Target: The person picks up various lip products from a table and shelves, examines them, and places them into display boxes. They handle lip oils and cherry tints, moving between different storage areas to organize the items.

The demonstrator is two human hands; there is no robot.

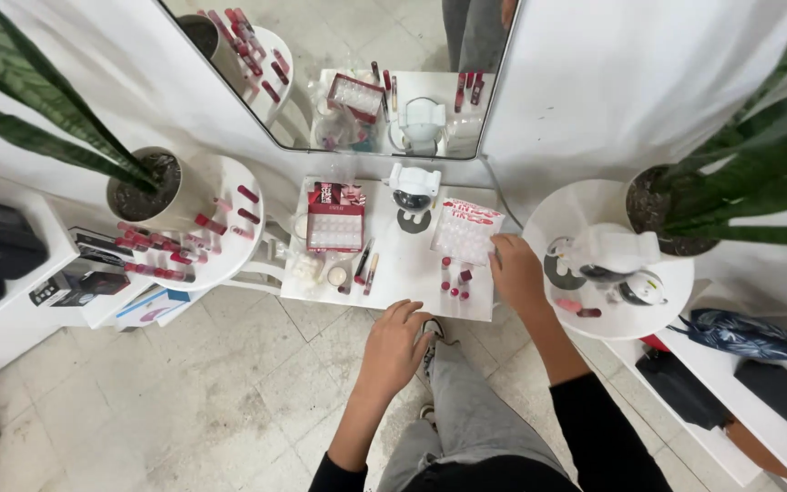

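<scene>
The right hand (514,271) rests fingers-down on the white surface (403,264), touching the clear packet (465,230) just beyond it; the left hand (395,346) hangs loosely curled, empty

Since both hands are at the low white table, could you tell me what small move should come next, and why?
Probably close the right hand on the clear packet. Its fingers already rest at the packet's right edge, apparently holding nothing, while the left hand hovers empty at the table's front edge, near the small red bottles.

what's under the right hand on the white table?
The right hand rests on the white table edge beside a clear nail-tip packet and small red bottles. Anything beneath the palm is covered.
</scene>
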